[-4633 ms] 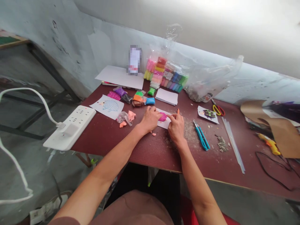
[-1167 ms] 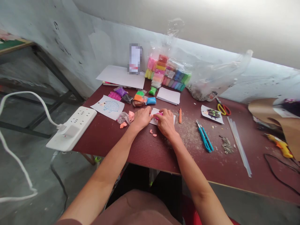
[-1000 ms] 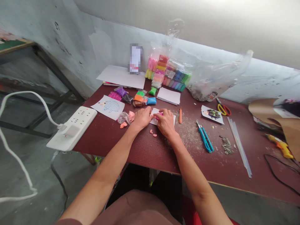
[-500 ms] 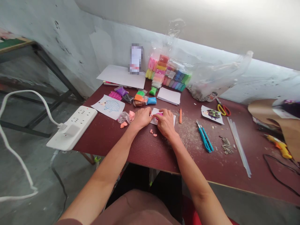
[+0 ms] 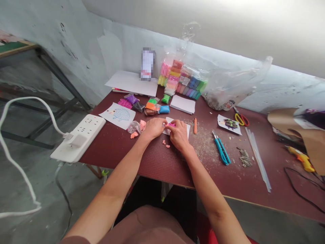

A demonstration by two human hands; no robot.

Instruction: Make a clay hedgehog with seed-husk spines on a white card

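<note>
My hands sit close together over a small white paper card [image 5: 184, 128] near the middle of a dark red table [image 5: 162, 166]. Pink clay [image 5: 172, 125] lies on the card, partly hidden by my fingers. The fingertips of my right hand [image 5: 179, 135] press on this clay. My left hand [image 5: 153, 128] rests against the card's left edge, and I cannot tell if it grips anything. Just below the card lie small salmon-pink clay crumbs [image 5: 165, 144]. A thin orange clay roll [image 5: 195, 125] lies to the right.
Beyond my hands are a hedgehog drawing [image 5: 117, 115], clay packets, and a bag of clay bars [image 5: 177, 78]. To the right are a teal utility knife [image 5: 220, 151], scissors [image 5: 241, 119], and a glue gun [image 5: 301, 163]. A power strip [image 5: 77, 138] sits at the left edge.
Since the oldest frame, my hands have drawn closer over the card and cover more of the pink clay. An orange clay roll now lies right of the card. The last frames differ only slightly.
</note>
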